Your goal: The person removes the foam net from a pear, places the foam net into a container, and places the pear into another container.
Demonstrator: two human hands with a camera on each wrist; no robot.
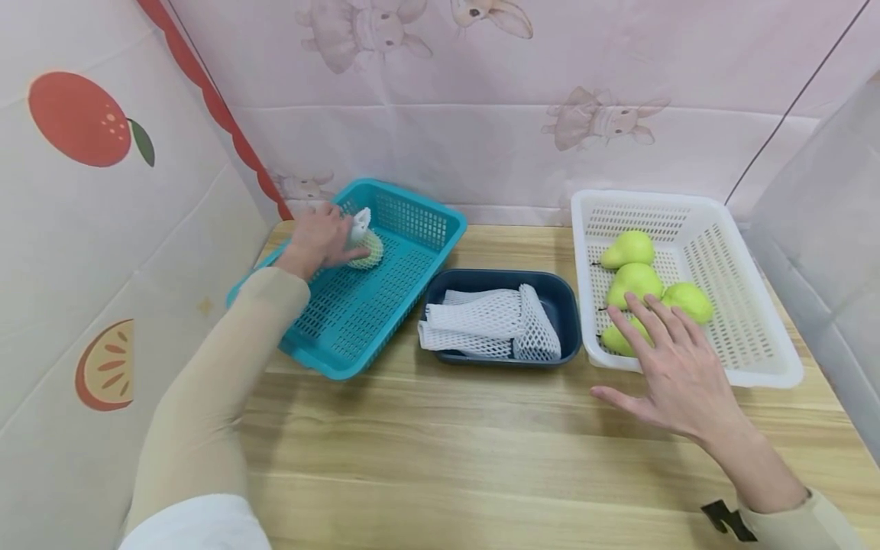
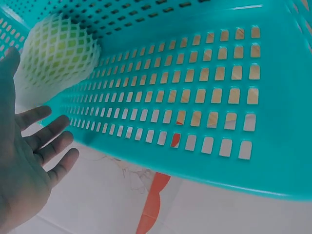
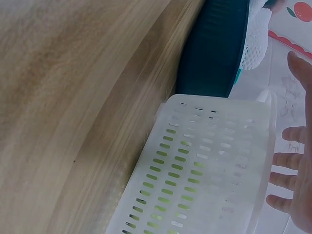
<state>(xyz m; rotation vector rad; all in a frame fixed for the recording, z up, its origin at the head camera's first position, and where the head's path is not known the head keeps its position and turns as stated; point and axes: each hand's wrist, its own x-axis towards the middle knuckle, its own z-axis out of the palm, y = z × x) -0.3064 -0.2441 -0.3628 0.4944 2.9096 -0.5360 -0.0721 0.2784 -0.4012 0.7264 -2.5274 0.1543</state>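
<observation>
A light green pear in a white foam net (image 1: 367, 250) lies in the far left part of the teal basket (image 1: 344, 305). My left hand (image 1: 321, 241) hovers at the basket's left rim beside it; in the left wrist view its fingers are spread and relaxed, and the netted pear (image 2: 58, 53) sits just past the thumb, not gripped. Over the near rim of the white basket (image 1: 770, 374), my right hand (image 1: 677, 374) is spread palm down, holding nothing. Several bare green pears (image 1: 632, 281) lie in that basket, the nearest partly hidden by the fingers.
Between the baskets stands a dark blue tray (image 1: 567, 305) with several white foam nets (image 1: 477, 317), some hanging over its left edge. All stand on a wooden table (image 1: 440, 451). Printed cloth walls (image 1: 481, 153) rise behind and at both sides.
</observation>
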